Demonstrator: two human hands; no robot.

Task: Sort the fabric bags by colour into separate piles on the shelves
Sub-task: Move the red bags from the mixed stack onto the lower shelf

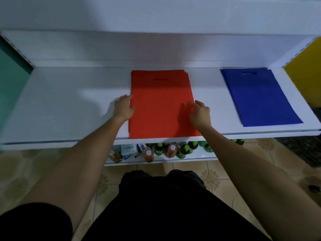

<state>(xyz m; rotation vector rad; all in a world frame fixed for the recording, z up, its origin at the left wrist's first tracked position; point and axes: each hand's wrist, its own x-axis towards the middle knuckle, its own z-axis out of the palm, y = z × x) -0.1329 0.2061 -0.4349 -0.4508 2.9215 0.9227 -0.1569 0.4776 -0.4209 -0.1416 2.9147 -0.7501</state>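
Both outstretched: left hand (123,108) and right hand (199,113) touch red bags (161,105)

I take this for a small shop. I am looking down at a white metal display shelf (60,101) of the kind shops use, with slotted uprights (298,52) at its back corners. The lower shelf (206,154) beneath it is stocked with goods: green-capped bottles (185,150) standing in a row, bottles of orange liquid (148,156), and a small box (127,149) printed ZERO. A teal panel (10,80) closes the unit on the left, a yellow panel (305,66) on the right. 2 flat stacks of identical goods, red bags (161,105) and blue bags (258,96), lie on the upper shelf. The floor (225,171) is patterned tile.
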